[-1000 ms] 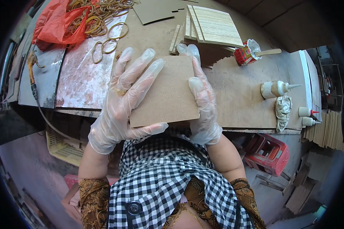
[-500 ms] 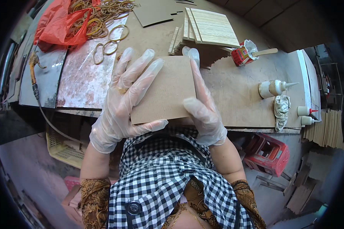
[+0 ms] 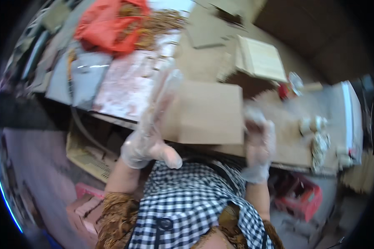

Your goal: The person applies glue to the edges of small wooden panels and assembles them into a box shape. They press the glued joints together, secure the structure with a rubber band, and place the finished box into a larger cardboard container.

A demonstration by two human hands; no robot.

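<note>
One brown cardboard sheet (image 3: 210, 112), frame centre. Your two gloved hands grip it: left hand (image 3: 151, 128) clasps the 9 o'clock edge, right hand (image 3: 257, 139) the 3 o'clock edge. One red bag (image 3: 108, 25) at 11 o'clock. Picture blurred.

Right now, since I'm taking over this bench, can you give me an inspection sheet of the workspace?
Surface: brown workbench, partly covered by a stained pale sheet.
Job's things: flat rectangular brown cardboard panel, held over the bench edge.
Clutter: red plastic bag with tangled rings; stack of pale wooden slats; small white glue bottles; a red-topped pot, blurred.
Hands: gloved left hand on the panel's left edge, gloved right hand at its right edge; exact grip blurred.
Cables: dark cord hanging below the bench.
Surroundings: red crate on the floor.
</note>
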